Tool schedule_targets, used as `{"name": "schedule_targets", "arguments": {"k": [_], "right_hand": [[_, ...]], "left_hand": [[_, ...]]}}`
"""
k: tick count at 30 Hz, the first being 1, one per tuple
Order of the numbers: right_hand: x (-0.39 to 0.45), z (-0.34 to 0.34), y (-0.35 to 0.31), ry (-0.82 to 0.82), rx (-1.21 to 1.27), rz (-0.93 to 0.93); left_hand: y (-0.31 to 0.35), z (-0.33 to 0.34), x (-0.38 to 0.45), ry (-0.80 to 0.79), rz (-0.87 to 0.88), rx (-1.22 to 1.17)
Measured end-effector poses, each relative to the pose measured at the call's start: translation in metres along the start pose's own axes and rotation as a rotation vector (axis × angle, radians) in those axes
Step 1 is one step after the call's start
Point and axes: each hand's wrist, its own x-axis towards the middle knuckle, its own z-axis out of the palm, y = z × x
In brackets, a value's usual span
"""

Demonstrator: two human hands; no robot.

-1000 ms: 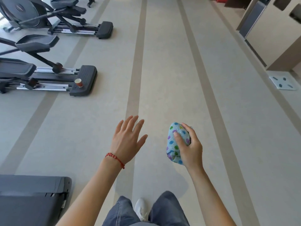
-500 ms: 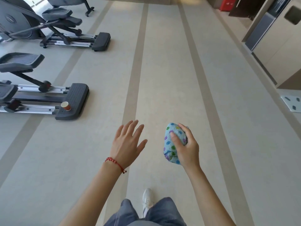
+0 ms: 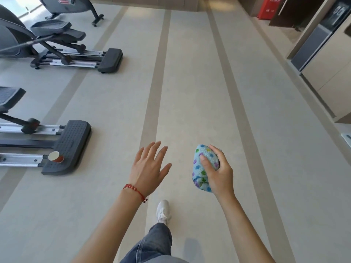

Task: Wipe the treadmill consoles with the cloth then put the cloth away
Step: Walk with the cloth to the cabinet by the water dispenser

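Observation:
My right hand (image 3: 218, 173) grips a bunched light-blue cloth (image 3: 202, 168) with coloured dots, held out in front of me over the floor. My left hand (image 3: 149, 168) is stretched forward beside it, fingers straight and spread, holding nothing; a red bead bracelet sits on its wrist. No treadmill console is in view.
Two elliptical trainers stand on the left, the nearer one (image 3: 62, 147) with a paper cup (image 3: 56, 157) on its rear foot, the farther one (image 3: 76, 57) behind it. An exercise bike (image 3: 72, 6) is at top left. Cabinets (image 3: 326, 59) line the right wall. A red extinguisher box (image 3: 269, 7) stands far right.
I have walked forward along the striped floor. The ellipticals have slid nearer and down in view, the treadmill edge at bottom left is gone. Both hands keep their poses.

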Motion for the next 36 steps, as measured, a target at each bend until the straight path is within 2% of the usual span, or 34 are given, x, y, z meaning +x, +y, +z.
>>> {"name": "schedule_targets", "arguments": {"k": [9,19,28,36], "right_hand": [[0.197,0.036,-0.025,0.051,0.03,0.069],[0.417,0.044,-0.011,0.075,0.014,0.092],[0.621,0.05,-0.031,0.031,0.008,0.079],[0.786,0.076,-0.025,0.039,0.018,0.107]], "left_hand": [[-0.069,0.034,0.208,0.001,0.054,-0.03],[-0.095,0.107,0.416,-0.023,0.034,-0.045],[-0.109,0.137,0.609,-0.019,0.017,-0.024],[-0.151,0.194,0.77,-0.058,0.035,-0.046]]}}
